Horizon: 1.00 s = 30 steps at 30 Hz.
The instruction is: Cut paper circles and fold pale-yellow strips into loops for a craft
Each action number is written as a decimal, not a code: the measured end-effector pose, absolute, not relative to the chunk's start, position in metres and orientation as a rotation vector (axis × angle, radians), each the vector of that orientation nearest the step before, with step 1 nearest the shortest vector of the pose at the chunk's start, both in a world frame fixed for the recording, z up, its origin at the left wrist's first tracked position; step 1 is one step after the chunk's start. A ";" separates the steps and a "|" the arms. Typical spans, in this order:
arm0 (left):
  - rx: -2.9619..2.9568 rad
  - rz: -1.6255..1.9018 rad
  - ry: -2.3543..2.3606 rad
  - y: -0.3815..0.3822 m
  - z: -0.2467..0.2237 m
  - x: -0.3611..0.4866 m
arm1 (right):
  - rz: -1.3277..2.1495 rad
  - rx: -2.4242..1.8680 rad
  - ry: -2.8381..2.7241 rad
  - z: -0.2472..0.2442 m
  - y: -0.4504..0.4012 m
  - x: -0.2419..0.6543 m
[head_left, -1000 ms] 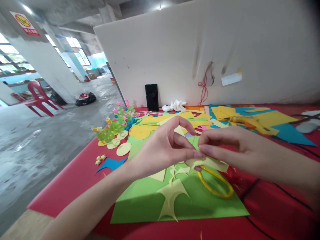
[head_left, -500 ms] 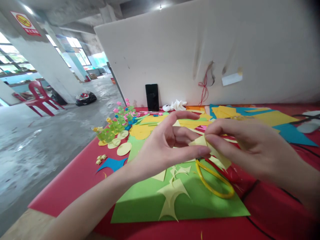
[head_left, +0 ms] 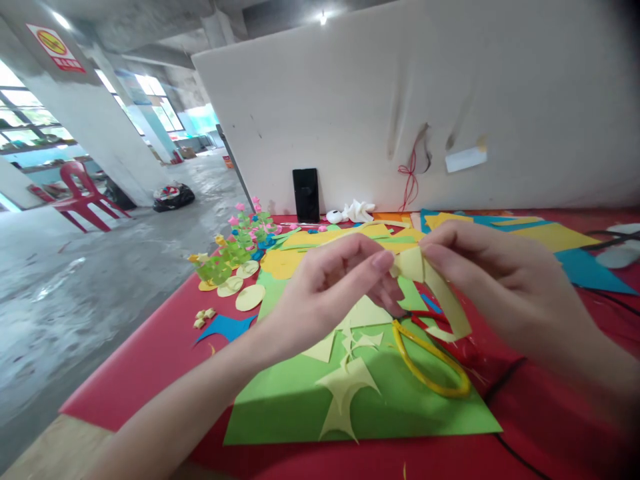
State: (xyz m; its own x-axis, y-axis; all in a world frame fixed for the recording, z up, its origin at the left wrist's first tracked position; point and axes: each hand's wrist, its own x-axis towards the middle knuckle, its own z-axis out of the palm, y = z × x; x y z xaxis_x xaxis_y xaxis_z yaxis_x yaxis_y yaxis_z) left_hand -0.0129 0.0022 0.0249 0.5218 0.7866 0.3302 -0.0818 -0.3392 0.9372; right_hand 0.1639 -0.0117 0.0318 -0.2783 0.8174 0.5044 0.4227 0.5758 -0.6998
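A pale yellow paper strip (head_left: 451,300) is folded over near its upper end and hangs in a curve toward the lower right. My right hand (head_left: 493,287) pinches the fold between thumb and index finger. At the strip's left end, my left hand (head_left: 330,287) is closed, thumb against curled fingers, with the short end at its fingertips. Below the hands, a pair of scissors (head_left: 433,380) shows a yellow handle loop; its other parts are partly hidden. Pale yellow paper offcuts (head_left: 345,393) lie on a green sheet (head_left: 280,413).
Small folded pale yellow pieces (head_left: 203,317), paper discs (head_left: 250,298) and a blue offcut (head_left: 227,327) lie at left on the red table (head_left: 150,380). Behind them stand paper flowers (head_left: 250,227). A black phone (head_left: 306,195) leans against the white board (head_left: 350,113). Yellow and blue sheets (head_left: 555,237) lie at right.
Both hands have risen slightly with the strip. My left fingers, spread before, have curled in, its thumb has lifted, and more of the strip's hanging length shows.
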 end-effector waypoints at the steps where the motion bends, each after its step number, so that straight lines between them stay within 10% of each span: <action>1: 1.742 1.013 0.628 0.002 0.025 -0.013 | 0.559 -1.028 -1.892 0.032 -0.011 0.164; 30: 2.117 0.979 0.575 0.004 0.026 -0.021 | 1.152 -0.948 -1.682 0.032 -0.015 0.172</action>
State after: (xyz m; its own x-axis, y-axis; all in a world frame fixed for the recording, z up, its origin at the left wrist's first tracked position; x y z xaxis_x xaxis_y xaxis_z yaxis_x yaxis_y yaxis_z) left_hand -0.0214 0.0038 0.0258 0.6112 0.6416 0.4634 0.0920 -0.6391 0.7636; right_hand 0.1719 -0.0153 0.0316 -0.3376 0.9123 0.2318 0.1138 0.2840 -0.9520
